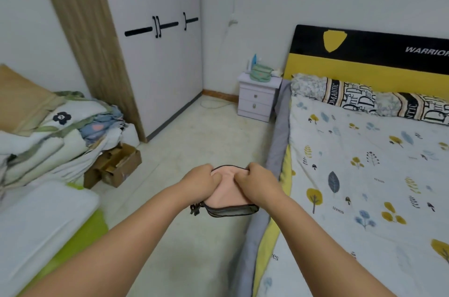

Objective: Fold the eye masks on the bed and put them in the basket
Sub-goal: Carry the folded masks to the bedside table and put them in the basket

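Observation:
A pink eye mask [227, 193] with dark trim is held in the air over the floor, just left of the bed [364, 175]. It looks doubled over, with a grey-edged layer and a dark strap end hanging at its lower left. My left hand [200, 181] grips its left side and my right hand [257, 182] grips its right side, thumbs pressed onto the pink face. No basket is in view.
The bed with a tree-print cover and patterned pillows [364, 100] fills the right. A white nightstand [257, 100] stands by the headboard. A wardrobe [155, 53] is at the back. Piled bedding [53, 131], a cardboard box [116, 165] and a white-green cushion [43, 223] lie left.

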`<state>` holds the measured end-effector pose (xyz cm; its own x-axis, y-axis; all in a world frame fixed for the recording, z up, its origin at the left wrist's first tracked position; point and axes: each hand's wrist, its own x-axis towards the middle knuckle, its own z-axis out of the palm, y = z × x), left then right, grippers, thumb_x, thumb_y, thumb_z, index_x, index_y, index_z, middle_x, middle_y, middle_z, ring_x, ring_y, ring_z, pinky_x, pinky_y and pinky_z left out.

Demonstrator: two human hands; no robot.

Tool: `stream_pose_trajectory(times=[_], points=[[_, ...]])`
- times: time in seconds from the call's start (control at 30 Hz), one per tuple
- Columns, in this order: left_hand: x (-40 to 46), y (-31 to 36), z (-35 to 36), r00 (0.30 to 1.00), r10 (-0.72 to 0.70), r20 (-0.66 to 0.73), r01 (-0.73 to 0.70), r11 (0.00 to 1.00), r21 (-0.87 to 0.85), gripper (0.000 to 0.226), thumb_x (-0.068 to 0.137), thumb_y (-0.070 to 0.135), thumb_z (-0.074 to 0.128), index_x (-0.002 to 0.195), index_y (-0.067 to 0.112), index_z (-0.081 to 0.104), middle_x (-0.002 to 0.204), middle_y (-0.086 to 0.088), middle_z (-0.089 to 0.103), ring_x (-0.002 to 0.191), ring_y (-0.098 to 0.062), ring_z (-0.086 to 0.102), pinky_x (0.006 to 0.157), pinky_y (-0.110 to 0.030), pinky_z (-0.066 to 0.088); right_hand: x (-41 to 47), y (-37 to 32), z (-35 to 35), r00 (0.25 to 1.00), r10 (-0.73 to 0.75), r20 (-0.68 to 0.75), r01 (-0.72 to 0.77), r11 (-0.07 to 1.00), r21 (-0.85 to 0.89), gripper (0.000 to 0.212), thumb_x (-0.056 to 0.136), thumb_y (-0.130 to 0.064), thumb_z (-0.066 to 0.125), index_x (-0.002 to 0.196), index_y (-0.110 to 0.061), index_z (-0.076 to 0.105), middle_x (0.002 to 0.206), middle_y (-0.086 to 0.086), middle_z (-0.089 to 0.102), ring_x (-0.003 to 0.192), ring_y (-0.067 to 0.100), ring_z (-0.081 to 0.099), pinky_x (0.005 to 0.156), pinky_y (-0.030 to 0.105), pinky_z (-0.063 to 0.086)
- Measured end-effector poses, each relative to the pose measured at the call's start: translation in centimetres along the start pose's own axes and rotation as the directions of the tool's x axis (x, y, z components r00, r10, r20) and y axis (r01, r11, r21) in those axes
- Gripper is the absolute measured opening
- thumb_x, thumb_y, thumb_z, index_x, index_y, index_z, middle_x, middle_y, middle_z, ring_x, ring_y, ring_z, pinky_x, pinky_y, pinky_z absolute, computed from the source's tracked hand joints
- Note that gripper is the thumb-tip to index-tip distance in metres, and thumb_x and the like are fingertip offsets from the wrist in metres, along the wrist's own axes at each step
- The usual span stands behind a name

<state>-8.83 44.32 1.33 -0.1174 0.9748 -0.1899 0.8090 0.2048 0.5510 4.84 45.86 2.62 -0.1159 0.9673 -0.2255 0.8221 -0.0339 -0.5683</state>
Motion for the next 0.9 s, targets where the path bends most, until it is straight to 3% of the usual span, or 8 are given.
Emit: stream_pose_trajectory(times=[0.27, 0.37, 0.77, 0.9], points=[[3.1, -3.9, -4.6, 0.999, -0.031, -0.025, 0.029, 0.998, -0.052, 0.032, 0.094, 0.025, 0.037, 0.108, 0.003, 0.055, 0.113, -0.018, 0.062, 0.105, -0.032, 0.056, 0.085, -0.034, 0.044, 3.8, -5.8, 2.0, 1.0, -0.022, 0.002, 0.022, 0.999, -0.031, 0.034, 0.089, -0.028, 0.039, 0.112, -0.007, 0.052, 0.12, 0.018, 0.06, 0.107, 0.033, 0.056, 0.076, 0.031, 0.04], [5.5, -5.0, -5.9, 0.999, -0.022, -0.028, 0.02, 0.998, -0.061, 0.032, 0.094, 0.024, 0.037, 0.107, 0.003, 0.056, 0.113, -0.017, 0.062, 0.105, -0.032, 0.056, 0.082, -0.033, 0.043, 6.3, -7.2, 2.5, 0.999, -0.034, -0.008, 0.034, 0.999, -0.032, 0.034, 0.089, -0.027, 0.038, 0.112, -0.006, 0.052, 0.12, 0.018, 0.06, 0.107, 0.034, 0.056, 0.079, 0.032, 0.042], [20.3, -4.9, -11.4, 0.998, 0.055, -0.004, -0.055, 0.998, 0.028, 0.034, 0.094, 0.025, 0.037, 0.112, 0.002, 0.056, 0.116, -0.017, 0.062, 0.107, -0.031, 0.055, 0.089, -0.036, 0.044, 20.9, -11.2, 1.3, 0.999, -0.032, -0.038, 0.033, 0.999, 0.029, 0.034, 0.089, -0.031, 0.04, 0.11, -0.007, 0.053, 0.116, 0.015, 0.062, 0.103, 0.032, 0.056, 0.074, 0.031, 0.039], [24.6, -5.1, -12.9, 0.998, 0.059, 0.004, -0.059, 0.998, 0.01, 0.034, 0.094, 0.024, 0.038, 0.111, 0.002, 0.056, 0.116, -0.017, 0.063, 0.106, -0.031, 0.056, 0.089, -0.036, 0.044, 24.7, -12.8, 0.7, 0.999, -0.019, -0.048, 0.021, 0.999, 0.049, 0.032, 0.088, -0.03, 0.04, 0.108, -0.008, 0.052, 0.113, 0.015, 0.062, 0.093, 0.03, 0.053, 0.072, 0.031, 0.039]])
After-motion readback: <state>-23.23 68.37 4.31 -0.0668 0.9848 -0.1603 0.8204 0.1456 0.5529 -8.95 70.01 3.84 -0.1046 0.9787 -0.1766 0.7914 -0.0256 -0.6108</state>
